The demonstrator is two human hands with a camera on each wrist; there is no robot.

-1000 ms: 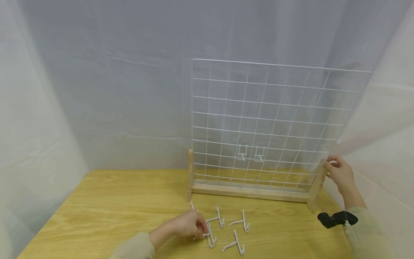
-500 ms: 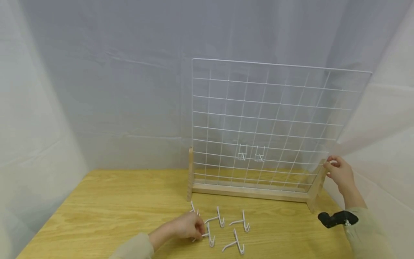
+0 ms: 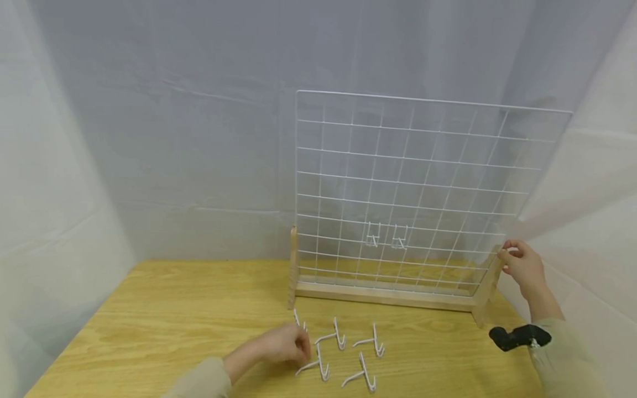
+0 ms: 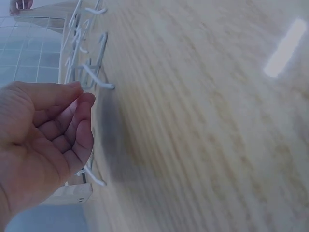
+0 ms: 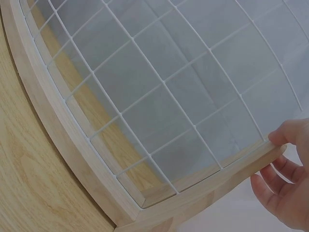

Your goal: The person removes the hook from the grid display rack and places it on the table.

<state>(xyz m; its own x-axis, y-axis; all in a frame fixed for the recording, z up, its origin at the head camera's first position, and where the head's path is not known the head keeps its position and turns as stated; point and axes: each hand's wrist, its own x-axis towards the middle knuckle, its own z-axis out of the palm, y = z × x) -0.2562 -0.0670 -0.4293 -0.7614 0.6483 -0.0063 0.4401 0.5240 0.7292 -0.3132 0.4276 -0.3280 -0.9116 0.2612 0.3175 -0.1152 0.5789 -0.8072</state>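
On the wood-grain table (image 3: 209, 315), in front of the wooden base (image 3: 385, 294) of an upright wire grid (image 3: 398, 181), lie five white wire hooks (image 3: 375, 340). Two others, the left mounted hook (image 3: 372, 241) and the right mounted hook (image 3: 399, 243), hang side by side on the grid's lower part. Just beside the nearest hook (image 3: 320, 362), the left hand (image 3: 281, 345) is loosely curled, thumb tip close to the fingertips, nothing visible between them; whether they touch the wire cannot be told. The right hand (image 3: 525, 268) pinches the top of the right upright (image 3: 487, 287).

Each hook looks light, stiff and hard to break, though its smooth coating might slip; the long prong seems the best place to pinch, leaving the bent clips free. The grid looks thin but rigid, and the upright gives a firmer hold than the wires.

The tabletop seems flat and hard, its finish glossy in the left wrist view. Pale, creased sheeting (image 3: 199, 138) hangs behind it and along both sides.
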